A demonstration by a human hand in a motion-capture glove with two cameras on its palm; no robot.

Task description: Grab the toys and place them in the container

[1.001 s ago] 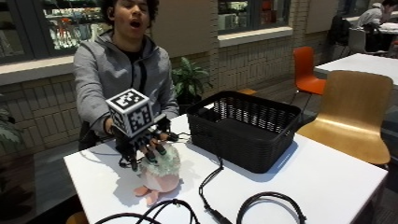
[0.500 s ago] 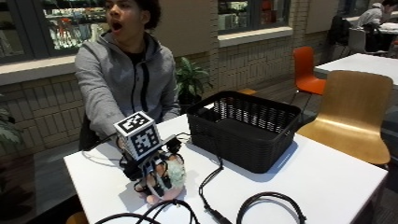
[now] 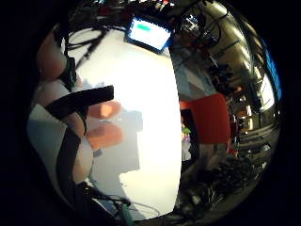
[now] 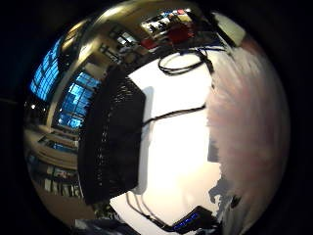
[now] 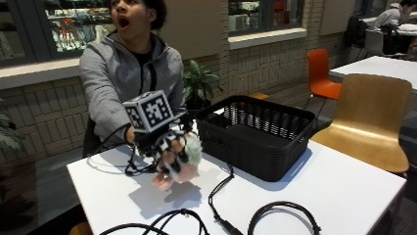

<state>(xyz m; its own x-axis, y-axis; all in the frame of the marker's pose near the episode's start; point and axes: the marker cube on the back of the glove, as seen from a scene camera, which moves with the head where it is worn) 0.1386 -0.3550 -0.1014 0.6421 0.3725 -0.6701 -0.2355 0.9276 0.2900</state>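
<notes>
The gloved right hand [image 5: 171,152] holds a soft, fuzzy toy [image 5: 185,161] (pale pink and whitish plush) lifted clear above the smooth white table [image 5: 338,196], fingers curled round it. Just to its right stands the basket [image 5: 257,134], a black rectangular one with woven mesh walls. Looped black cables [image 5: 280,218] lie on the near table edge. In the thumb-side view the plush [image 4: 247,127] fills one side.

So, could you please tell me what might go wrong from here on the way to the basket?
The gloved right hand holds the pale pink and green plush toy above the white table; it might slip out. Black cables trail underneath and could snag. The black mesh basket's rim could catch the toy.
</notes>
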